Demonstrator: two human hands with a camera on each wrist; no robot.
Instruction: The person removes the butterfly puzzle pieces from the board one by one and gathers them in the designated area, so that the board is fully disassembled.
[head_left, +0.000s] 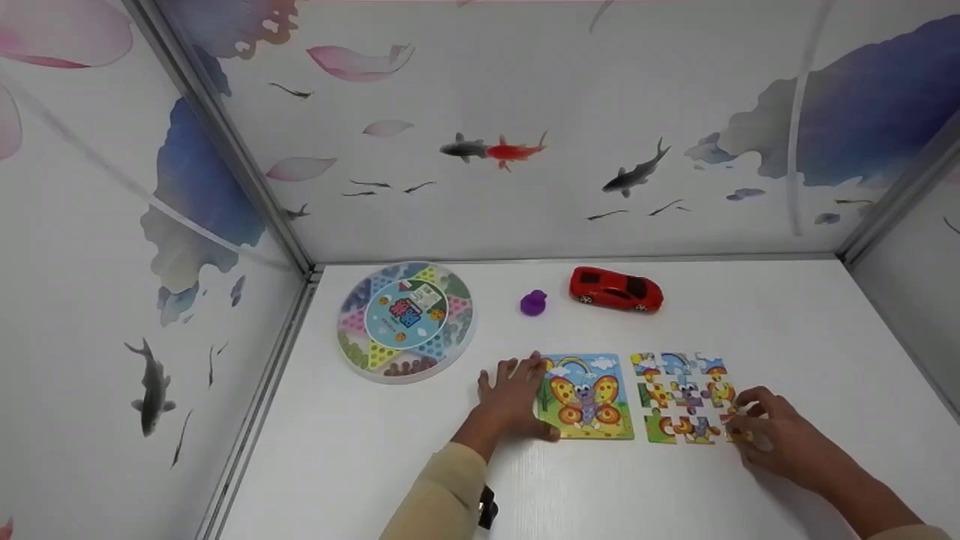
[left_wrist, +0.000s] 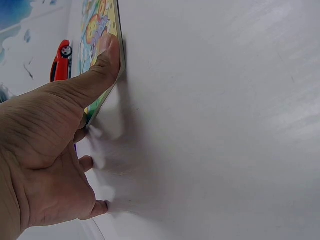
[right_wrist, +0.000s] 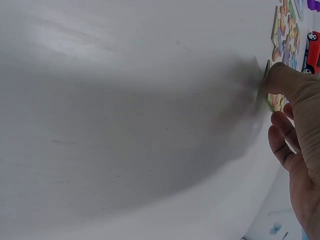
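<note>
A square butterfly picture board [head_left: 589, 397] lies flat on the white table. My left hand [head_left: 511, 397] is spread along its left side, with the thumb [left_wrist: 111, 55] resting on the board's near edge and the other fingers fanned out, some touching the table. To the right of the board, jigsaw pieces [head_left: 688, 395] of the same butterfly picture lie in a loose grid with gaps between them. At the grid's near right corner my right hand [head_left: 784, 439] pinches a jigsaw piece [right_wrist: 266, 75] between thumb and fingers. Those fingers partly hide the piece.
Behind the board stand a purple toy duck [head_left: 533, 303] and a red toy car [head_left: 616, 290]. A round Chinese checkers box [head_left: 406, 322] lies at the back left. Patterned panels [head_left: 525, 210] close off the table's back and sides.
</note>
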